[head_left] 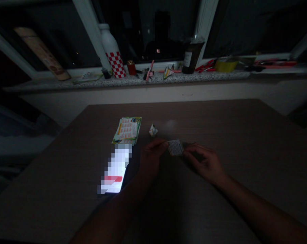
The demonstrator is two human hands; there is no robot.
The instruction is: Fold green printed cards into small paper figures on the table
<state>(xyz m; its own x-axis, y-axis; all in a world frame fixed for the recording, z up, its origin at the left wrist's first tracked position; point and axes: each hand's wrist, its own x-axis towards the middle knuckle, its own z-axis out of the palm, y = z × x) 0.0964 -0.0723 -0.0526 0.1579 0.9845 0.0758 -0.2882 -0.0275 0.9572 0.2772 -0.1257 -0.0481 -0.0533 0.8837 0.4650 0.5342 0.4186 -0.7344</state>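
Observation:
A small square of printed paper (176, 148) is stretched between my two hands just over the table. My left hand (153, 154) pinches its left edge between thumb and fingers. At the right edge, the fingertips of my right hand (203, 161) are closed on it too. Beyond my left hand stands a little folded paper shape (153, 130) with printed sides. Further left lies a stack of printed sheets (127, 130), green at the borders. A phone (115, 173) with a bright, partly blurred screen rests nearer to me, left of my left forearm.
The brown table (232, 125) reaches to the wall under a window. On the stone sill (153, 78) stand a white bottle with red checks (115, 54), a tall tan tumbler (42, 54), a dark plastic cup (191, 57) and a yellow container (226, 65). The room is dim.

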